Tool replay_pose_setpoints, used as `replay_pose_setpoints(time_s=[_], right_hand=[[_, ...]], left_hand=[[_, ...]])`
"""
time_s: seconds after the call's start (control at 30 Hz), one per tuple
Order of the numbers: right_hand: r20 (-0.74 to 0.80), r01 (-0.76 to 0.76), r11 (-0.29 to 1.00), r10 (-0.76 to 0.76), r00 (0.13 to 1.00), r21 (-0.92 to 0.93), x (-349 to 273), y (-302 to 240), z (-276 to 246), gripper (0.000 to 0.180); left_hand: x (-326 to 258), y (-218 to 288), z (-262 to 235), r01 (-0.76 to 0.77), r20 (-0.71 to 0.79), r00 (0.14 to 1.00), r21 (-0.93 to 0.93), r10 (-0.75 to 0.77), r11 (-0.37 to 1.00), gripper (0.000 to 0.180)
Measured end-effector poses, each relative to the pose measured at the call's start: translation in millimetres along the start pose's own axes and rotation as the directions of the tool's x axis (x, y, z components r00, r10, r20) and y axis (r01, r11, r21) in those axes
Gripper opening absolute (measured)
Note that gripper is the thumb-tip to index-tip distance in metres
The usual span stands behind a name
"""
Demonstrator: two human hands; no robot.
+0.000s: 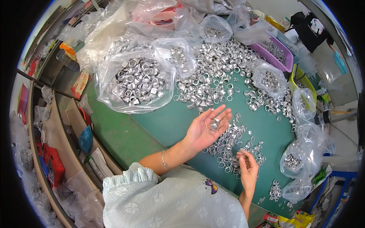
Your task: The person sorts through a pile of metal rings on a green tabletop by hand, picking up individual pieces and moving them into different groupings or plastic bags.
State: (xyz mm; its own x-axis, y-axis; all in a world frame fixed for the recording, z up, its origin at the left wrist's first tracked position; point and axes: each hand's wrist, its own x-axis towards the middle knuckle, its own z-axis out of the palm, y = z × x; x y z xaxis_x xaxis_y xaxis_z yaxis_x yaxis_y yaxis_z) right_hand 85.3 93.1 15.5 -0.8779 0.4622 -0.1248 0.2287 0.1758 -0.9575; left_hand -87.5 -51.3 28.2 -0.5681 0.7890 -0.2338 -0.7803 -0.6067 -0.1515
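Observation:
My left hand (203,133) is held palm up over the green table, fingers slightly curled, with a few shiny silver metal rings (214,124) lying in the palm. Below and to the right of it, a loose pile of silver rings (228,146) is spread on the table. At the right edge of that pile is my right hand (249,169), its fingers loosely bent and the thumb apart from them. Nothing shows between those fingers. A larger heap of rings (216,57) lies beyond my hands.
A clear plastic bag full of rings (138,81) sits at the far left. More ring-filled bags (270,79) line the right side, near a purple basket (287,62) and a yellow-green basket (310,85). Shelving (61,129) stands left; a person in black (310,32) is at far right.

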Motion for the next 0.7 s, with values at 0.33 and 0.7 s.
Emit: replay_pose_setpoints(time_s=[0.33,0.7], right_hand=[[-0.057,0.147,0.955,-0.167,0.984,-0.257,-19.1,3.5,11.3,0.022],[-0.068,0.139,0.963,-0.159,0.985,-0.23,-23.4,6.9,12.4,0.019]], left_hand=[[-4.1,31.2,-0.1,-0.192,-0.149,0.955,0.356,0.258,0.914,0.035],[-17.2,30.9,11.1,-0.305,0.261,0.949,0.633,0.175,0.712,0.042]])
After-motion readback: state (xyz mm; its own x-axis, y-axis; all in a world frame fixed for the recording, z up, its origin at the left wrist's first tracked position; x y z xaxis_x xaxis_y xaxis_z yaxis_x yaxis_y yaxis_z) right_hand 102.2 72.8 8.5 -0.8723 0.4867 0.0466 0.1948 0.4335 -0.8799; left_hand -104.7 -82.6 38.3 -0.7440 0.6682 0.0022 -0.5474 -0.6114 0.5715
